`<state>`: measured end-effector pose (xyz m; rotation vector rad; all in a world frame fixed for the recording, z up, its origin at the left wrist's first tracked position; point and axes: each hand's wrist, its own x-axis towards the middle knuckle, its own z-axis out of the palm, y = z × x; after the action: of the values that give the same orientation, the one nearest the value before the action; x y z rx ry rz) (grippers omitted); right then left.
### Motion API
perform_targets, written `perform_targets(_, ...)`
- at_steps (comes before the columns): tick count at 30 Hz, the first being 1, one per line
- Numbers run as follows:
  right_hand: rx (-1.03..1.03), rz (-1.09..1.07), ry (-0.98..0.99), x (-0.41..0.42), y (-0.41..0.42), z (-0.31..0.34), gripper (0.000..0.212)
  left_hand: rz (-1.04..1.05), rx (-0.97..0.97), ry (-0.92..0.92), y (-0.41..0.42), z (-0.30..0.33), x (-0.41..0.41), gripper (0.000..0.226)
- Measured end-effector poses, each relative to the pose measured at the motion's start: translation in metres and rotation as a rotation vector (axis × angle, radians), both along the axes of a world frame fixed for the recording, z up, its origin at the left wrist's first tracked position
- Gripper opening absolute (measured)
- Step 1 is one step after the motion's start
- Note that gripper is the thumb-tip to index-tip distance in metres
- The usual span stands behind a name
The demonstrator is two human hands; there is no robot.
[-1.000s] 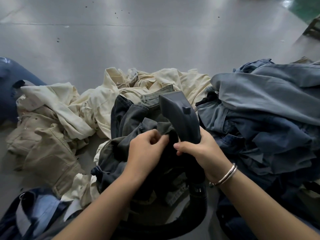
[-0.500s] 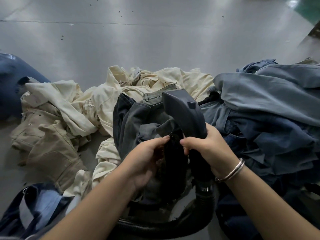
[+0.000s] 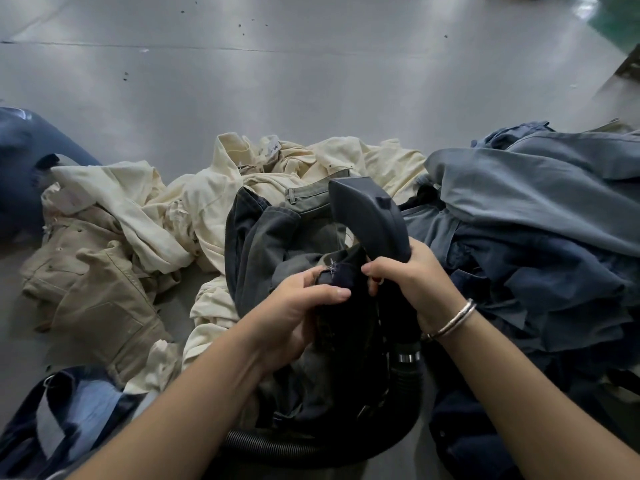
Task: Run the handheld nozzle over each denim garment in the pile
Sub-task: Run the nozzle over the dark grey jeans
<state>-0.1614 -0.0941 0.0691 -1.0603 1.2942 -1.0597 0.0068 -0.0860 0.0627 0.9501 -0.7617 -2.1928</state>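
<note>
- The right hand is wrapped round the neck of the dark nozzle, whose wide head rises just beyond both hands
- The left hand pinches a fold of the dark denim garment right beside the right hand
- A ribbed hose curls below the hands
- Cream garments lie left of the hands, blue denim to their right, all on the grey desk

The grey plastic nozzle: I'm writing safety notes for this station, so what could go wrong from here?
The right hand grips both the grey plastic nozzle and dark navy denim, so cloth might block the nozzle mouth. The black ribbed hose loops under the garment and could snag. The left hand pinches close by and may get nipped.
</note>
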Motion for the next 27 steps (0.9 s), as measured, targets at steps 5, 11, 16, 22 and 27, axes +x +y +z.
perform_targets(5, -0.052, 0.093, 0.026, -0.025, 0.008, 0.021, 0.015, 0.17, -0.148, -0.163, -0.004, -0.003, 0.003, 0.032)
perform_targets(11, 0.065, 0.418, 0.279, -0.037, 0.036, 0.039, 0.015, 0.181, -0.469, -0.634, -0.014, -0.004, 0.014, 0.016)
perform_targets(16, 0.153, 0.501, 0.364, -0.029, 0.041, 0.037, 0.025, 0.067, -0.707, -0.811, -0.014, -0.007, 0.018, 0.025)
perform_targets(22, 0.144, 0.404, 0.366, -0.031, 0.034, 0.039, 0.02, 0.039, -0.823, -0.917, -0.012, -0.012, 0.023, 0.036)
perform_targets(27, 0.163, 0.456, 0.421, -0.024, 0.038, 0.034, 0.02, 0.024, -0.847, -0.931, -0.014, -0.013, 0.027, 0.037)
